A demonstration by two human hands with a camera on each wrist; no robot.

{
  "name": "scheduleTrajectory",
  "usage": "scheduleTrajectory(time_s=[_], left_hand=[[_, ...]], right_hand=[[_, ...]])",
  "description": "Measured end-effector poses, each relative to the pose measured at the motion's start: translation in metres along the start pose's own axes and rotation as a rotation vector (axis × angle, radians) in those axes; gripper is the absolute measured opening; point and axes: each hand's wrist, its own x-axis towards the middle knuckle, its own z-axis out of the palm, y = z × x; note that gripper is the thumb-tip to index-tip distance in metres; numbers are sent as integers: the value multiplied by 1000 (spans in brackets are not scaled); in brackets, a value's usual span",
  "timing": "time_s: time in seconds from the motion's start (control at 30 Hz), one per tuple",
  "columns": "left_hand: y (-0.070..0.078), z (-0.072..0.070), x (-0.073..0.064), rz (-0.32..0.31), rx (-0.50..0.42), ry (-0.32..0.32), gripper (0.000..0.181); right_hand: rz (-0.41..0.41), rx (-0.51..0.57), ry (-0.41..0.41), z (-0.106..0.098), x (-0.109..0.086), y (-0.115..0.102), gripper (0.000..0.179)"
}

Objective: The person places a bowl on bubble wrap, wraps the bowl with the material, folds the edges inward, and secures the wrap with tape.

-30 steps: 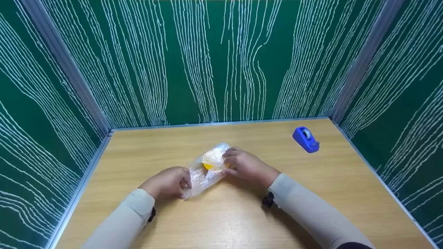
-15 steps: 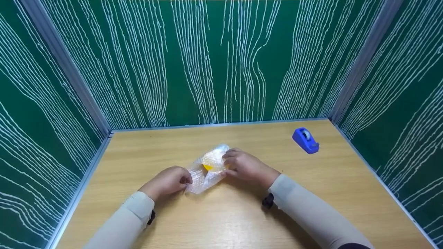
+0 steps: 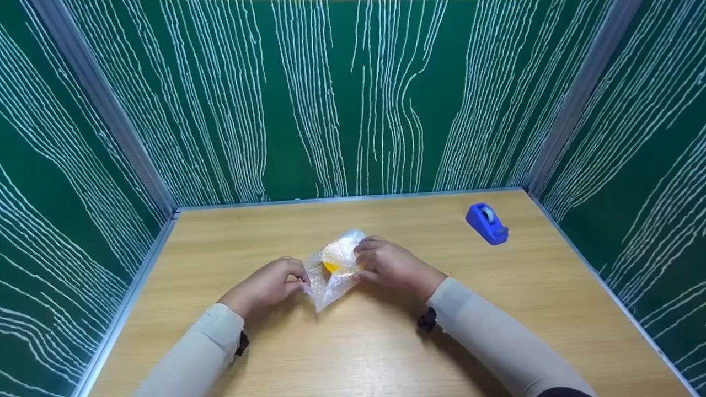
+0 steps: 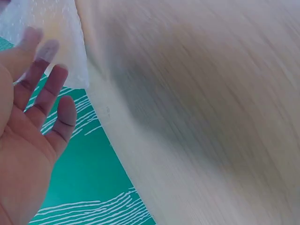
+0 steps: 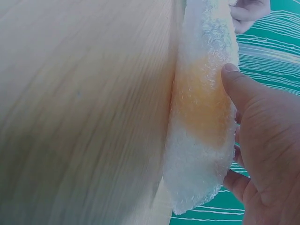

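Observation:
A sheet of clear bubble wrap (image 3: 337, 288) lies folded about a yellow object (image 3: 330, 267) in the middle of the table. Only a small yellow patch shows through the gap between the folds; its kind cannot be told. My left hand (image 3: 273, 281) pinches the wrap's near left flap between thumb and forefinger. In the left wrist view the other fingers of that hand (image 4: 35, 136) are spread loosely. My right hand (image 3: 394, 264) holds the bundle's right side. The right wrist view shows its thumb (image 5: 239, 84) on the bubble wrap (image 5: 192, 161), with an orange-yellow shape blurred beneath.
A blue tape dispenser (image 3: 487, 224) with a roll of tape stands at the back right of the wooden table (image 3: 386, 342). Green walls (image 3: 364, 110) with white wavy lines enclose the back and both sides.
My left hand has shifted slightly up and right, lifting the wrap's near left flap inward so that its corner now points down. My right hand stays in place on the bundle.

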Motion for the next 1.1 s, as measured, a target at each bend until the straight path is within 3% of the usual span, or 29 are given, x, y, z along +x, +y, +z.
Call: scheduleTrajectory(time_s=[0.13, 0.33, 0.63, 0.93, 1.1], left_hand=[[3, 0, 4, 4, -101, 20, 6], [12, 1, 12, 4, -239, 105, 11], [30, 10, 29, 36, -233, 175, 19], [43, 20, 51, -34, -171, 181, 17], [45, 25, 64, -37, -101, 203, 17]], right_hand=[[5, 7, -22, -2, 0, 0, 30], [26, 23, -47, -4, 0, -1, 29], [19, 27, -48, -2, 2, -1, 39], [-48, 13, -37, -1, 3, 0, 34], [-46, 0, -50, 0, 3, 1, 33]])
